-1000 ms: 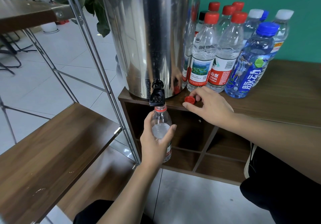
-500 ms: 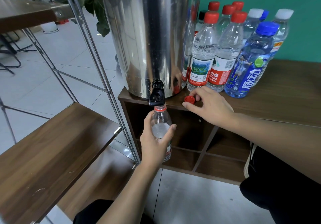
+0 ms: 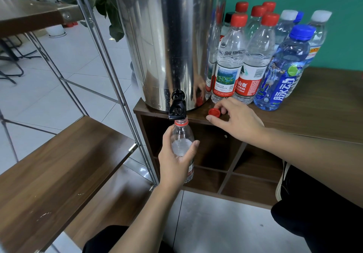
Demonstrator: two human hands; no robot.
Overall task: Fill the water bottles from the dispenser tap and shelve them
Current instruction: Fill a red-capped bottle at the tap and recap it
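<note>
Bottle under tap, cap loose: spill risk.

The left hand (image 3: 177, 161) grips the open bottle (image 3: 182, 141), its mouth just beneath the tap (image 3: 177, 109) of the dispenser (image 3: 169, 42). The right hand (image 3: 236, 120) pinches the red cap (image 3: 214, 112) on the cabinet top (image 3: 324, 119). If the bottle tilts or drifts sideways, water would likely miss the narrow mouth; overfilling would wet the floor.

Your open clear bottle (image 3: 181, 138) stands upright, neck just under the black tap (image 3: 177, 109) of the steel dispenser (image 3: 169, 42). Red cap (image 3: 214, 112) lies right of tap. Capped bottles (image 3: 255, 56) cluster right of dispenser.
</note>
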